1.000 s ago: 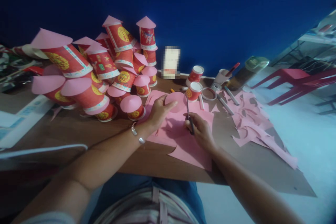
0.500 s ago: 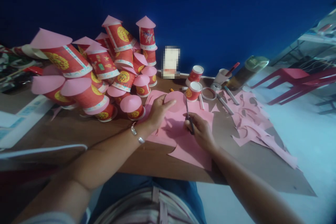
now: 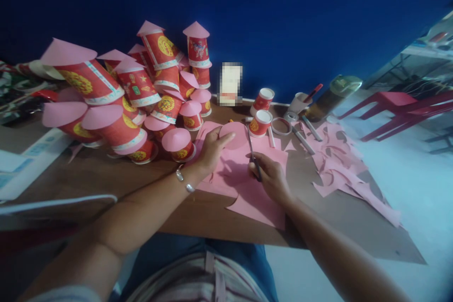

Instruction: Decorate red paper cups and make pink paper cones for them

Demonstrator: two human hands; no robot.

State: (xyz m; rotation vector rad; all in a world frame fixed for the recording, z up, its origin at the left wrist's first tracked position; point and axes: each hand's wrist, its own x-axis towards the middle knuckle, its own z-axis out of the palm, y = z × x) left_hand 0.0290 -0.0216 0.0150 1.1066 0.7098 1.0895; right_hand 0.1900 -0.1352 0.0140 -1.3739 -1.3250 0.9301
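Observation:
Between the thumb and fingers of my left hand point(image 3: 213, 149) is a round piece of pink paper point(image 3: 236, 135), raised above the table. My right hand point(image 3: 271, 175) is closed round a pair of dark-handled scissors point(image 3: 255, 163). Their blades point away from me and lie along the right edge of the paper disc; whether the blades touch it I cannot tell. Beneath both hands lie pink paper sheets point(image 3: 262, 207). Just beyond the disc stands a red paper cup point(image 3: 260, 124) with a yellow print.
Stacked red cups with pink cone tops point(image 3: 176, 140) crowd the left. To the right are a tape roll point(image 3: 282, 126), a cup holding a red pen point(image 3: 300, 104), a large bottle point(image 3: 331, 96) and pink paper scraps point(image 3: 339, 165). A red stool point(image 3: 392, 99) stands beyond the table.
The paper disc and my left hand have shifted very slightly left. The scissor blades have tilted a little to the left; the rest looks the same.

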